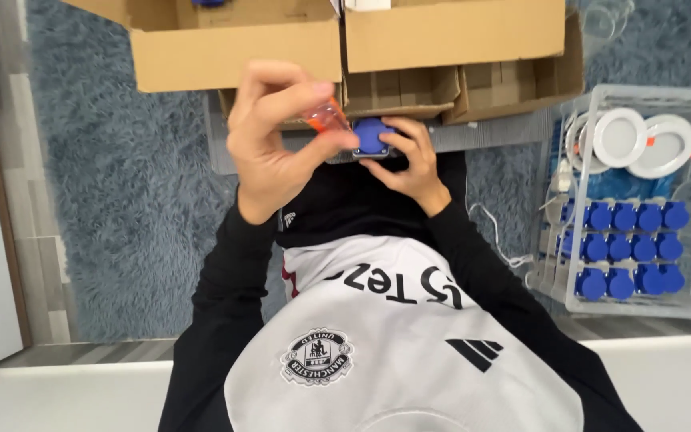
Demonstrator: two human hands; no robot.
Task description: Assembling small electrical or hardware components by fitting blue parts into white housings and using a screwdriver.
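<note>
Both hands are raised before the chest: the left hand (269, 144) pinches an orange piece (325, 118), the right hand (411, 164) grips a blue cap (371, 136) touching it.

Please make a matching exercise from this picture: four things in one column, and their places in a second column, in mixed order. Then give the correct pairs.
Things:
1. blue cap
2. orange piece
3. crate
4. boxes

Places:
A. at the top, beyond the hands
B. in the left hand
C. on the right side, on the rug
D. in the fingers of the right hand

Pairs: 1-D, 2-B, 3-C, 4-A
</note>
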